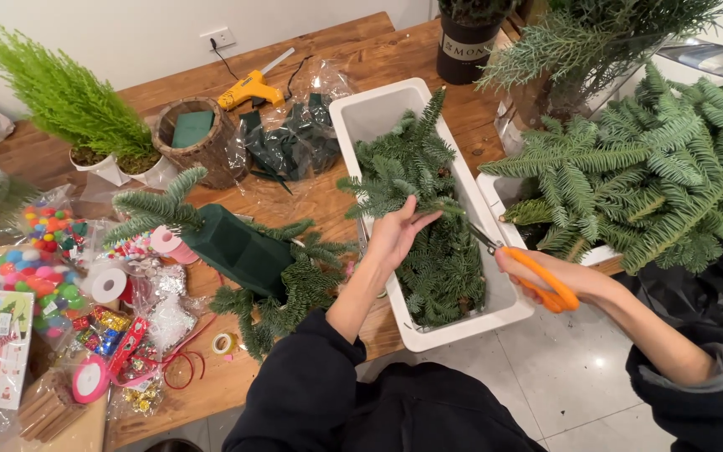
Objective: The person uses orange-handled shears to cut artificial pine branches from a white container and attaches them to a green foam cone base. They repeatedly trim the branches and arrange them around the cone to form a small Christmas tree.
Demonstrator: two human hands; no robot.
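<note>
My left hand [395,236] reaches into a long white bin [370,113] and grips a fir sprig [407,180] among the cut fir branches piled inside. My right hand [546,276] holds orange-handled scissors [537,272] at the bin's right rim, with the blades pointing toward the sprig's stem. A dark green floral foam block [240,247] with fir sprigs stuck into it lies on the wooden table [353,50], left of my left arm.
A second white bin [495,192] holds large fir boughs [663,176] at right. A yellow glue gun [248,88], a wooden pot [202,146], small potted conifers [69,100], ribbon spools, pompom bags and ornaments crowd the table's left side. A black pot [466,46] stands at the back.
</note>
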